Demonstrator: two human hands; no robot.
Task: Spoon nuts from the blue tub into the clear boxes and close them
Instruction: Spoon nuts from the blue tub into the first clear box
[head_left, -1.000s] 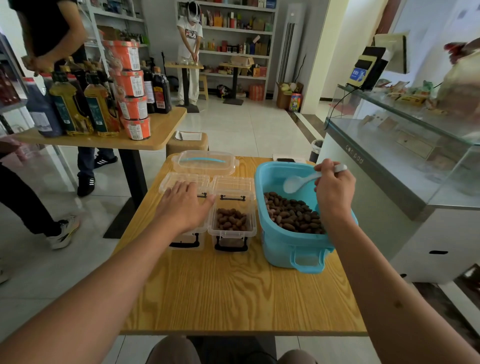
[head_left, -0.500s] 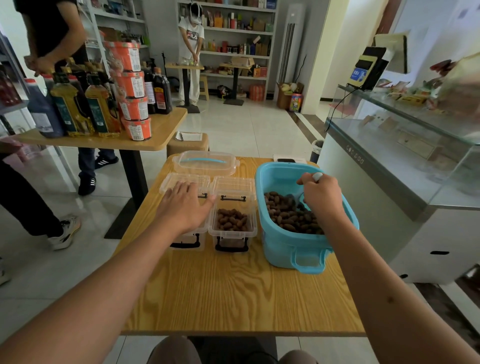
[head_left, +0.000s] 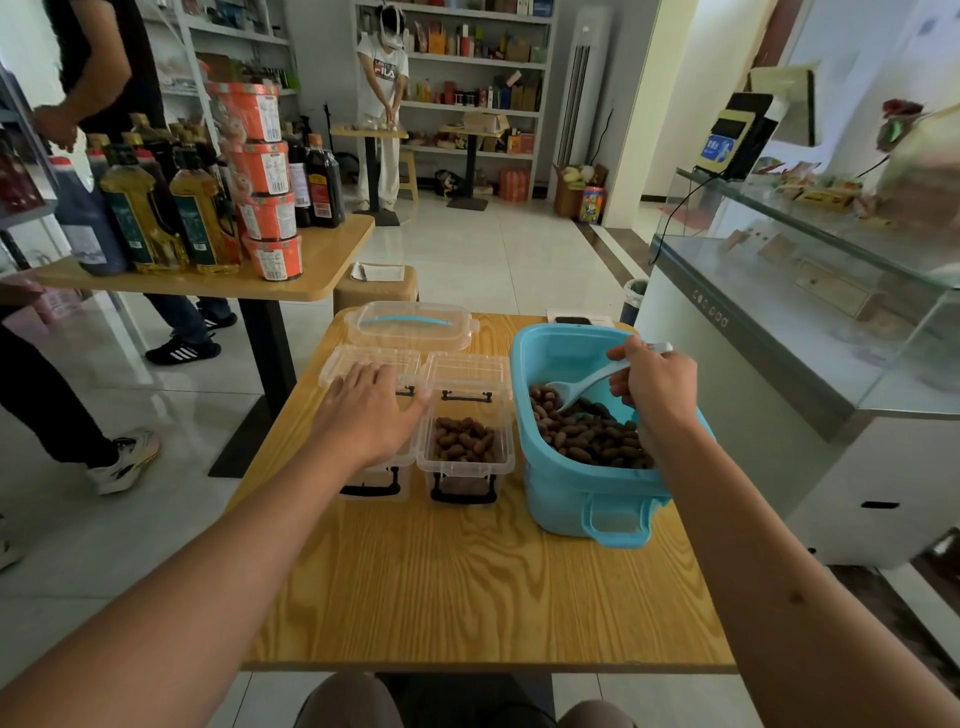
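Gripping a spoon (head_left: 582, 387), the right hand (head_left: 655, 384) dips it among nuts (head_left: 587, 434) in the blue tub (head_left: 571, 499) at three o'clock. The left hand (head_left: 371, 410) rests flat, fingers straight, on one clear box (head_left: 374, 467); its neighbour (head_left: 466, 452) stands open, touching the tub. Bare table (head_left: 467, 587) lies at six o'clock.

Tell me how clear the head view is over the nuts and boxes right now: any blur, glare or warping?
Head view: blue tub, nuts and right clear box are sharp and evenly lit; wide-angle bending stretches both forearms at the edges; the glass counter at right shows reflections and soft blur.
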